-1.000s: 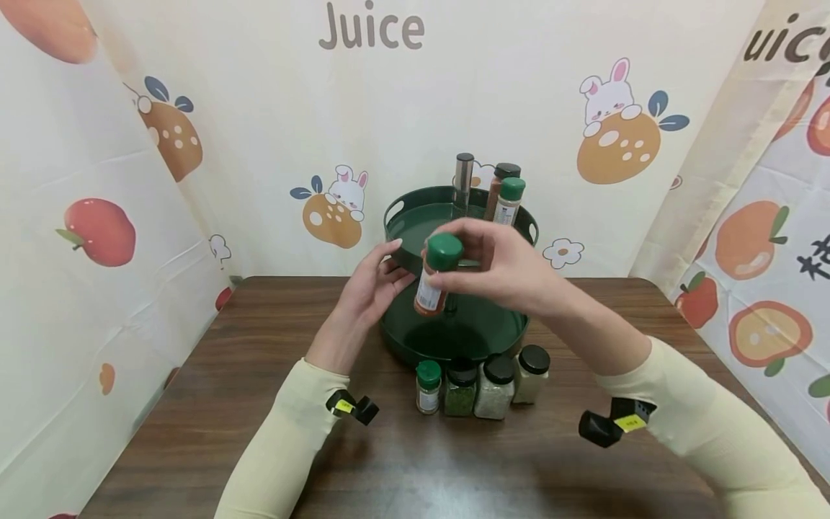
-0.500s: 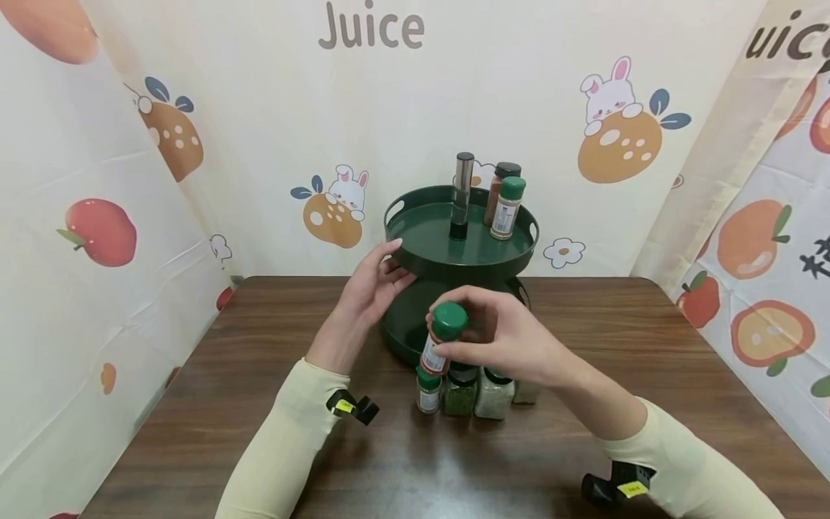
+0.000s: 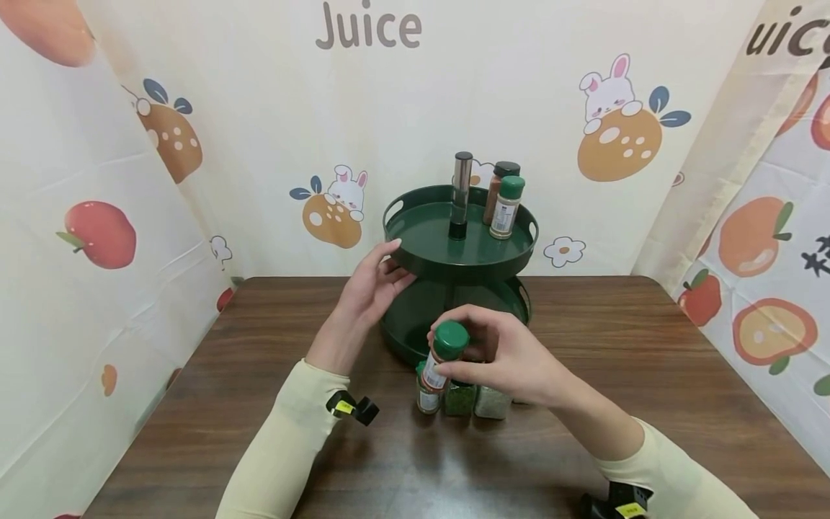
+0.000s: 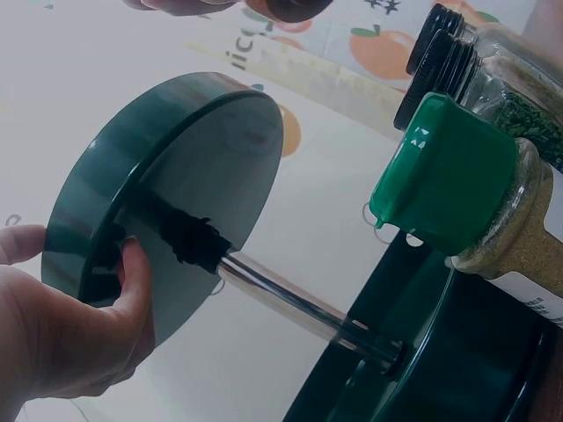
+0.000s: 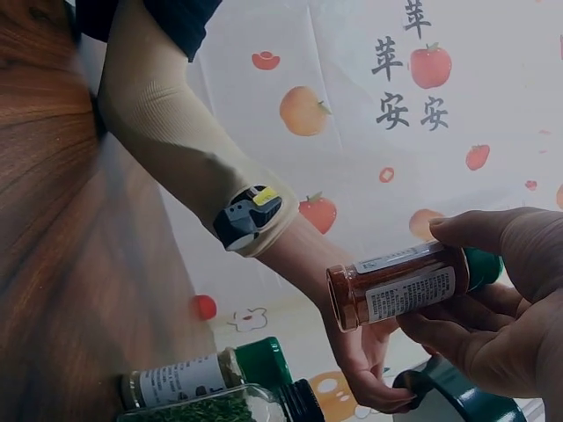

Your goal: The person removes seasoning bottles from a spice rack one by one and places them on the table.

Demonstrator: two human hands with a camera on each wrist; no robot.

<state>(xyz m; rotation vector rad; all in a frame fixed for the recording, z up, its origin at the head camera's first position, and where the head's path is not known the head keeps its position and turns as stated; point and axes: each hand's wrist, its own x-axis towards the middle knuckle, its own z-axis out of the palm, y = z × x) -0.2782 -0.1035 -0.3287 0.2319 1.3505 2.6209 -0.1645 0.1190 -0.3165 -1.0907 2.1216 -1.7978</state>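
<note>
My right hand grips a spice jar with a green cap and reddish-brown contents, slightly tilted, held in the air in front of the dark green two-tier tray. The right wrist view shows the jar between thumb and fingers, its cap partly hidden by them. My left hand holds the left rim of the upper tier. In the left wrist view, its fingers reach round that tier's edge. Below sits the lower tier, partly covered by my right hand.
On the upper tier stand a green-capped jar and a black-lidded jar, beside the central post. Before the lower tier, a small green-capped jar and square jars stand on the wooden table, partly hidden.
My right hand has brought the reddish-brown spice jar down and toward me, from before the upper tier to above the jars on the table. The left hand stays at the rim.
</note>
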